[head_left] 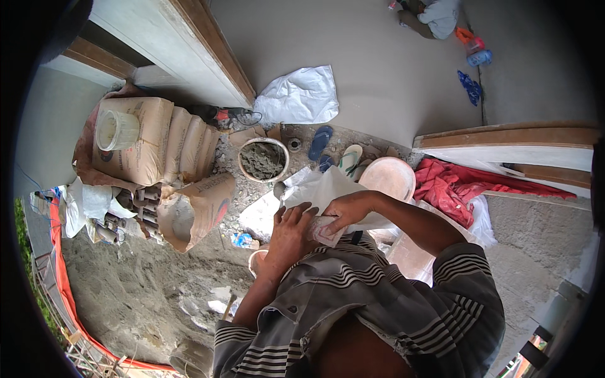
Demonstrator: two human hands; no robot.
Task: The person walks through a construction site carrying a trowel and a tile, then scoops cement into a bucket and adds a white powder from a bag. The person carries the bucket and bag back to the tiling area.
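Close to my striped shirt, both hands are together at a small pale packet (328, 232) with reddish lines on it. My right hand (346, 210) grips it, the thumb lying across its upper face. My left hand (292, 234) is closed against the packet's left side, fingers bent; part of its grip is hidden. Just beyond the hands lies a crumpled white sack (329, 189). A round bucket of wet grey mortar (262, 160) stands farther off, with a small rounded grey end of something (279, 189) between it and my left hand.
Stacked paper cement bags (145, 148) carry a clear plastic tub (117, 130) at left. An opened cement bag (196, 213) leans by a sand heap (145, 277). Sandals (320, 142), a round pale basin (389, 178) and red cloth (444, 189) lie around. Another person (435, 17) is far off.
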